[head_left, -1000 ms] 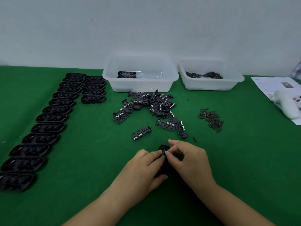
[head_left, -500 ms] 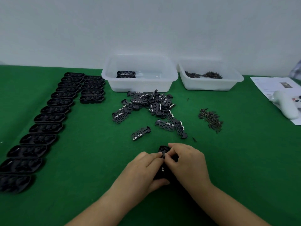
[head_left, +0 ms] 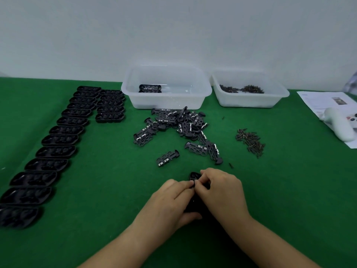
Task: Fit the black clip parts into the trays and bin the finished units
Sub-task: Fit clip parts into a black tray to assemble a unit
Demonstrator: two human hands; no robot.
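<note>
A black tray [head_left: 193, 176] lies on the green table near the front, mostly hidden between my hands. My left hand [head_left: 170, 202] grips its left side, thumb under the near end. My right hand [head_left: 222, 192] curls over its right side, fingertips meeting the left fingertips on top. A pile of black clip parts [head_left: 179, 124] lies beyond, with one loose clip part [head_left: 167, 158] closer to me. One clear bin [head_left: 166, 88] at the back holds finished units [head_left: 150, 88].
Rows of empty black trays [head_left: 58, 140] run along the left side. A second clear bin [head_left: 249, 91] holds small dark screws, and a loose screw pile [head_left: 251, 141] lies to the right. A white handheld device [head_left: 338, 126] rests on paper at the right edge.
Both hands have stayed on the tray, with the fingertips pressing slightly closer together on its top. Nothing else on the table has moved.
</note>
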